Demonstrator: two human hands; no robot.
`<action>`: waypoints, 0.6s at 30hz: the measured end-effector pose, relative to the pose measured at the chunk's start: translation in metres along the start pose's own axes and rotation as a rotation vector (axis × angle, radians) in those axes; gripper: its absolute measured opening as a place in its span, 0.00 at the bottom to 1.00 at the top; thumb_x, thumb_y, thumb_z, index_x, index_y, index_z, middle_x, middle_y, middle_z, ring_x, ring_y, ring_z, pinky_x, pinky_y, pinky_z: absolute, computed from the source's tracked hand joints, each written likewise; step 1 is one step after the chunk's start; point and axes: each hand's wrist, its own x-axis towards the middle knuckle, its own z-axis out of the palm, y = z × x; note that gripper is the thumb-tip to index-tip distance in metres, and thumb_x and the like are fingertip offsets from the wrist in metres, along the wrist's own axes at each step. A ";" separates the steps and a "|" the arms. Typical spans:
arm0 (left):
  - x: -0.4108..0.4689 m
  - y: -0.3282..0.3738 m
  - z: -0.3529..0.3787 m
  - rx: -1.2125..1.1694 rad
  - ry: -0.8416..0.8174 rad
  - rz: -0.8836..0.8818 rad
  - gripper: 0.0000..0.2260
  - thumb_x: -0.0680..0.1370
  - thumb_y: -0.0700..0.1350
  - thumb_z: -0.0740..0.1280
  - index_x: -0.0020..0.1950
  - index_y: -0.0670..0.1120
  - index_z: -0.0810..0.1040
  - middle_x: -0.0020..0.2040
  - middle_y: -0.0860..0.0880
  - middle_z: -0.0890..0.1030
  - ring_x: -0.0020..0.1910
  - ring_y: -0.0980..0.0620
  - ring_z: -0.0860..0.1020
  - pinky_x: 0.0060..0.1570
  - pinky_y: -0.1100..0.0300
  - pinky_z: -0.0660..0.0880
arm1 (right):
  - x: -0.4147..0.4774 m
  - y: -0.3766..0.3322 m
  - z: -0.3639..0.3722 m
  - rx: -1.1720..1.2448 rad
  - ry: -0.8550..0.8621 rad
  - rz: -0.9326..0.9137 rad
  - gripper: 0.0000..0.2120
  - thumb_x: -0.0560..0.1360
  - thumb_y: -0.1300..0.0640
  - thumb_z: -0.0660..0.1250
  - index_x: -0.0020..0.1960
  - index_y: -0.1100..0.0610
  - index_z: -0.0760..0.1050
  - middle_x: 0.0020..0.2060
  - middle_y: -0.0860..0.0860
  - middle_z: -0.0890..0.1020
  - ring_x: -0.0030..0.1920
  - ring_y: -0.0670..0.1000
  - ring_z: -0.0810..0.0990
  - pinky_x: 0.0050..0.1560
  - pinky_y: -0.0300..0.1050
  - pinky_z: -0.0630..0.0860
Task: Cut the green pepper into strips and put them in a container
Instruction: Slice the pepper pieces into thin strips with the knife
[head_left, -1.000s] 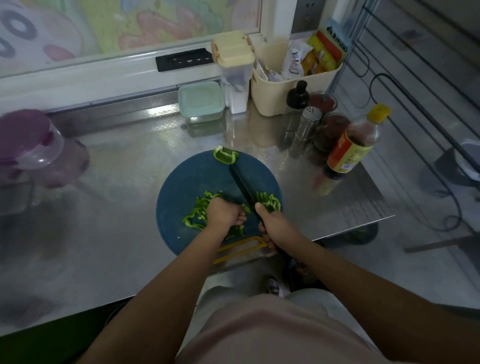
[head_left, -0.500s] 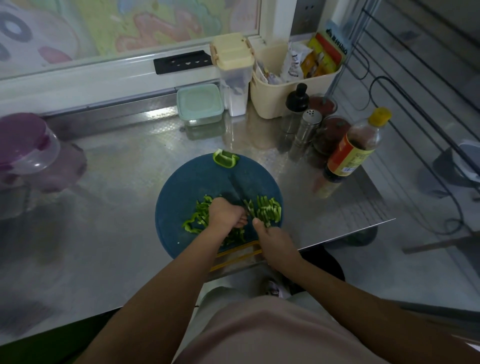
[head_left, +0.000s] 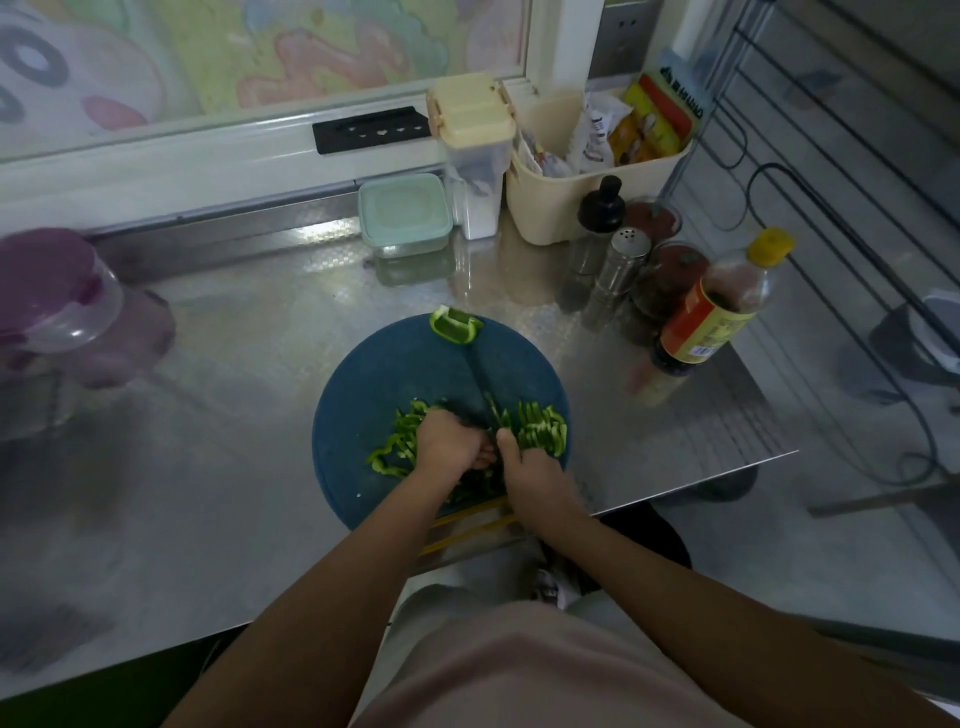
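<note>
A round blue cutting board (head_left: 379, 384) lies on the steel counter. Green pepper strips lie in one pile to the left (head_left: 397, 447) and another to the right (head_left: 543, 428). An uncut pepper piece (head_left: 456, 325) sits at the board's far edge. My left hand (head_left: 449, 441), fingers curled, holds down pepper that it hides. My right hand (head_left: 530, 467) grips the handle of a dark knife (head_left: 480, 376); the blade points away across the board between the piles. A lidded pale green container (head_left: 404, 213) stands at the back.
A purple-lidded jar (head_left: 57, 301) stands at the left. At the right are a sauce bottle (head_left: 711, 312), a shaker (head_left: 621, 265), dark jars and a cream basket (head_left: 566, 208) of packets. The counter's edge runs just right of the board. Yellow chopsticks (head_left: 467, 525) lie at the near edge.
The knife has been drawn back toward me through the pepper, and the right pile of strips has grown. My left hand has stayed in place.
</note>
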 end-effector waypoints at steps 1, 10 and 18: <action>-0.001 0.000 -0.001 -0.013 0.000 -0.003 0.08 0.75 0.32 0.65 0.36 0.34 0.78 0.30 0.42 0.78 0.25 0.50 0.77 0.25 0.62 0.78 | 0.002 0.000 0.000 0.070 -0.004 0.030 0.28 0.81 0.43 0.48 0.41 0.62 0.75 0.40 0.57 0.76 0.40 0.52 0.73 0.42 0.42 0.65; -0.002 0.000 -0.004 -0.047 -0.015 -0.006 0.06 0.76 0.34 0.66 0.45 0.31 0.79 0.31 0.43 0.76 0.29 0.50 0.76 0.21 0.67 0.74 | 0.001 0.017 -0.004 0.401 -0.089 0.111 0.25 0.80 0.42 0.54 0.29 0.56 0.62 0.25 0.51 0.65 0.22 0.47 0.64 0.25 0.36 0.62; 0.008 0.003 0.000 -0.057 -0.052 -0.079 0.10 0.78 0.34 0.64 0.35 0.36 0.75 0.33 0.41 0.78 0.29 0.47 0.77 0.24 0.62 0.77 | -0.005 0.017 -0.017 0.398 -0.158 0.086 0.25 0.81 0.45 0.54 0.28 0.56 0.60 0.22 0.51 0.63 0.17 0.44 0.61 0.19 0.33 0.58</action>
